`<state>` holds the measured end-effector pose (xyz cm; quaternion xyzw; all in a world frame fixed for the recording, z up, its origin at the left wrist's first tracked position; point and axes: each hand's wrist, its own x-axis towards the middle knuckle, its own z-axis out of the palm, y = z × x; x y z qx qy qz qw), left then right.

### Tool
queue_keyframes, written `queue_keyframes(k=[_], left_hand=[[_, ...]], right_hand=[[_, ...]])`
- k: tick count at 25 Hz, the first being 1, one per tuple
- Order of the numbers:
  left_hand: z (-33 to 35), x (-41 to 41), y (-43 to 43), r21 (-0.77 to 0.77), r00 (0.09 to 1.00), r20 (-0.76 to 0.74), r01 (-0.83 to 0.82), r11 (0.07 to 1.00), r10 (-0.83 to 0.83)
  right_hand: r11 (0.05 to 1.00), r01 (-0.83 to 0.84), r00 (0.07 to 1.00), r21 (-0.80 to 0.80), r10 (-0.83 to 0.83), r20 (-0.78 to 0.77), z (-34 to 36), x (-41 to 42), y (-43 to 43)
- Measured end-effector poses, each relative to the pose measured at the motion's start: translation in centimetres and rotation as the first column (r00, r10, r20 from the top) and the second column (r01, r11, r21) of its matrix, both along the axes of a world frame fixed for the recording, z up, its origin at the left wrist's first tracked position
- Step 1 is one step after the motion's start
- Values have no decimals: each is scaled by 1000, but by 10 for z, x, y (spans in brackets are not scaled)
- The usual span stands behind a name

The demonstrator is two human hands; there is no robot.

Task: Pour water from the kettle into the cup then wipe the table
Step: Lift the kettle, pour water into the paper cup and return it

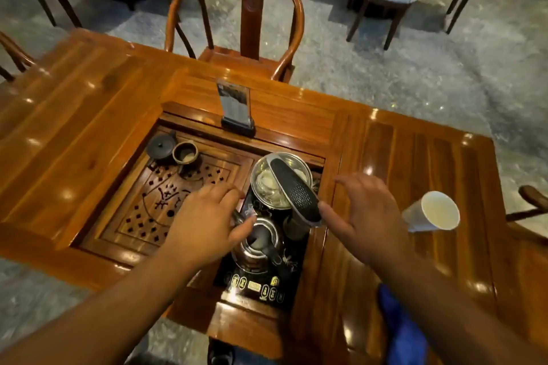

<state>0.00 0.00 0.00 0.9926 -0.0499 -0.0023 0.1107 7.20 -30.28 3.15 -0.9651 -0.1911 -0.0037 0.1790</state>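
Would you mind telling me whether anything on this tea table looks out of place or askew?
The white paper cup on the table's right side appears tipped over, its open mouth facing the camera. No spill is visible, and nothing else stands out.

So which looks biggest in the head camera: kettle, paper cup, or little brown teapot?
1. kettle
2. paper cup
3. little brown teapot
The teapot sits farther away, so it may only look smaller than the cup.
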Motion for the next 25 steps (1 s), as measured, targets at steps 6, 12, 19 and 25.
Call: queue_keyframes(k=[6,12,19,25], left_hand=[[-37,-12,-21,-35,994,-105,35,999,-39],[-63,-22,-29,-65,993,-74,92,994,-97],[-74,-32,-32,-83,991,-48,122,989,-126],[-77,-39,-33,-96,992,-40,116,989,-121]], right_hand=[[996,88,990,34,-84,-111,-55,-52,-31],[991,107,980,77,-92,-175,-85,-82,-29],[998,51,950,42,-35,-309,-110,-101,-5],[999,14,922,43,4,-388,-125,-110,5]])
